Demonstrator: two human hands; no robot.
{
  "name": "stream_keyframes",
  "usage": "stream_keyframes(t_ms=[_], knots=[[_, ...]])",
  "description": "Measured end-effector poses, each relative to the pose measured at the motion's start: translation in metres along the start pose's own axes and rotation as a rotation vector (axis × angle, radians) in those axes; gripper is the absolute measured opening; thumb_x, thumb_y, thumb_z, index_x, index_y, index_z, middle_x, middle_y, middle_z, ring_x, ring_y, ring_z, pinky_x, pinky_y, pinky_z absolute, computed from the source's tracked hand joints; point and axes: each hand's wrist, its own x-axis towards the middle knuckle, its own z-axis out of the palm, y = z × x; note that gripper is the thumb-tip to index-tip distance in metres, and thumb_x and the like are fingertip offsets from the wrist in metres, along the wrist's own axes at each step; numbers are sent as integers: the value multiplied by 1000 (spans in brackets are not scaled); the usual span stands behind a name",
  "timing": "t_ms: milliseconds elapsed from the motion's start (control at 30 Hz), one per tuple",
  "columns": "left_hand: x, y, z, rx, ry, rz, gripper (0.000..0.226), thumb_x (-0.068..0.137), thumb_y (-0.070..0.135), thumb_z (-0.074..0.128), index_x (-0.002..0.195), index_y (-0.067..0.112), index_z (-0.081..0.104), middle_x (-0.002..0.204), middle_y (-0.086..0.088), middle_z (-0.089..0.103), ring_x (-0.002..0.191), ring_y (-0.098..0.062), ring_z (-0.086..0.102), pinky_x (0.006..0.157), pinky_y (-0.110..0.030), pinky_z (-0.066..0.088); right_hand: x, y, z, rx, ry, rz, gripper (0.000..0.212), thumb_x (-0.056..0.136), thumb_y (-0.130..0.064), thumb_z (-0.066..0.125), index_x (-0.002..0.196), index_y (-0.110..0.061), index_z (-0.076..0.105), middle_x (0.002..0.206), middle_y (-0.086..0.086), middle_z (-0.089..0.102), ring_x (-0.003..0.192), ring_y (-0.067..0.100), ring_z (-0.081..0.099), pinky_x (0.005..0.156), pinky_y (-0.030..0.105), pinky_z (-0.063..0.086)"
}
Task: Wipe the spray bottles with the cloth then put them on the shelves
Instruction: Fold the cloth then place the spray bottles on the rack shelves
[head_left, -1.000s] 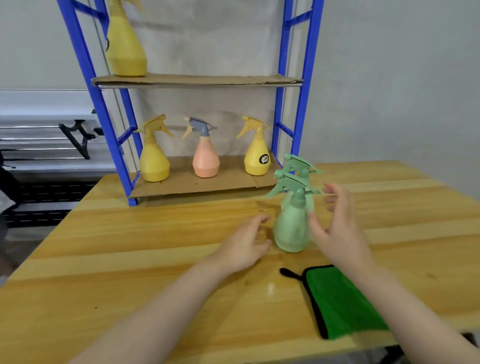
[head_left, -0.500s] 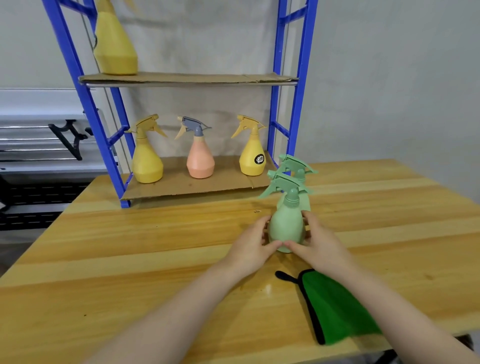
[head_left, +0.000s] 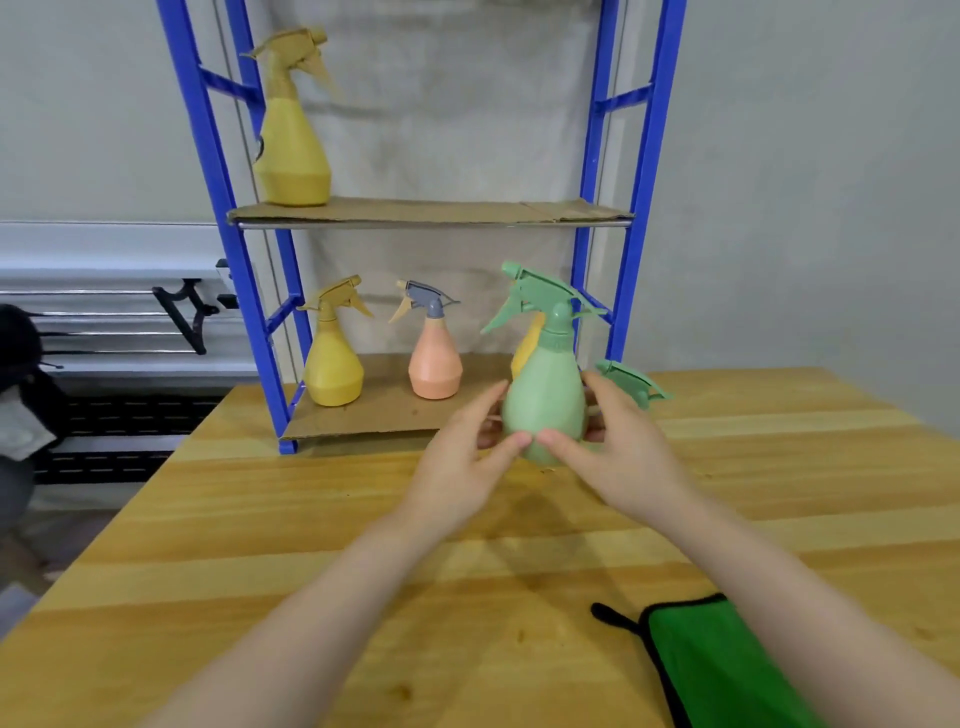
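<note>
Bottle in hand: green spray bottle (head_left: 543, 400), upright, lifted clear of table (head_left: 260, 545), in front of lower shelf (head_left: 384, 415); trigger head points to 10 o'clock.
Handling (judged): hard plastic, stiff, smooth, prob. slick; fill level not visible, so weight can't be told. Not fragile.
Grip pt: wide lower belly, both sides. Neck under trigger is alt. one-hand hold; avoid the lever.
Left hand (head_left: 457, 467): grasping bottle at its 8 o'clock, thumb across front, fingers behind.
Right hand (head_left: 618, 457): grasping bottle at its 4 o'clock, thumb tip nearly meets left thumb.
2nd green bottle (head_left: 631, 382): only trigger head seen, at 3 o'clock of held bottle, behind right hand.
Cloth (head_left: 727, 670): green, black edging, flat on table at 5 o'clock, well apart from both hands. Not in use.
Step (judged): wipe not yet begun; one hand must free up for cloth.
Rack: blue frame (head_left: 218, 208). Lower shelf holds yellow bottle (head_left: 332, 364), peach bottle (head_left: 435, 358), a further yellow one mostly hidden. Upper shelf (head_left: 431, 213): one yellow bottle (head_left: 293, 135) at left, rest bare.
</note>
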Motion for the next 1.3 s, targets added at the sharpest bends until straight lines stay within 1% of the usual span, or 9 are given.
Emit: stream_keyframes(t_ms=[100, 233, 433, 500, 633, 800, 1000, 1200, 1300], knots=[[27, 21, -35, -12, 96, 12, 42, 86, 32, 70, 123, 26, 52, 120, 11, 62, 104, 2, 61, 92, -26, 51, 34, -35, -7, -2, 29, -61, 82, 68, -70, 60, 139, -35, 39, 126, -7, 57, 102, 15, 63, 87, 41, 55], [65, 51, -82, 81, 190, 62, 39, 87, 33, 70, 121, 23, 54, 116, 9, 64, 97, 4, 61, 85, -18, 51, 83, -83, -18, 18, 48, -156, 67, 81, -56, 66, 138, -30, 42, 124, -7, 59, 101, 15, 63, 82, 39, 56], [136, 76, -136, 206, 268, 107, 44, 86, 40, 69, 124, 19, 57, 114, 8, 67, 98, -4, 65, 89, -33, 54, 161, -136, -33, -17, 106, -236, 65, 86, -45, 69, 139, -18, 44, 128, -1, 60, 103, 15, 58, 82, 27, 46], [156, 78, -148, 287, 279, 110, 47, 86, 43, 69, 124, 18, 58, 115, 5, 68, 100, -7, 65, 90, -34, 53, 186, -145, -37, -42, 75, -226, 67, 84, -47, 71, 139, -19, 44, 126, 0, 61, 106, 18, 61, 86, 33, 50], [187, 72, -161, 409, 273, 82, 48, 86, 46, 68, 123, 17, 59, 118, 2, 68, 104, -13, 65, 91, -37, 52, 225, -147, -31, -52, 20, -189, 70, 82, -48, 72, 138, -16, 45, 126, 4, 61, 107, 22, 62, 90, 42, 53], [213, 55, -160, 448, 223, 17, 45, 86, 45, 67, 120, 15, 59, 113, 1, 70, 98, -14, 67, 88, -39, 53, 256, -136, -15, -127, -9, -149, 71, 84, -48, 70, 140, -12, 44, 134, 8, 58, 116, 25, 58, 95, 40, 50], [239, 45, -165, 533, 176, -67, 47, 88, 50, 62, 121, 16, 59, 115, -1, 69, 100, -20, 66, 87, -40, 53, 291, -127, -5, -137, -62, -135, 67, 84, -49, 69, 135, -11, 48, 130, 9, 61, 114, 26, 60, 97, 43, 49], [270, 41, -166, 696, 115, -145, 46, 91, 50, 57, 119, 13, 58, 118, -7, 65, 110, -27, 60, 92, -40, 48, 320, -126, 7, -133, -112, -98, 51, 90, -35, 65, 132, -10, 50, 128, 9, 61, 113, 25, 58, 88, 30, 46], [281, 40, -164, 728, 82, -165, 47, 94, 50, 54, 122, 12, 55, 122, -10, 63, 112, -28, 58, 90, -37, 47, 330, -123, 12, -104, -102, -68, 50, 92, -33, 63, 133, -9, 49, 129, 10, 60, 115, 27, 57, 90, 31, 45]])
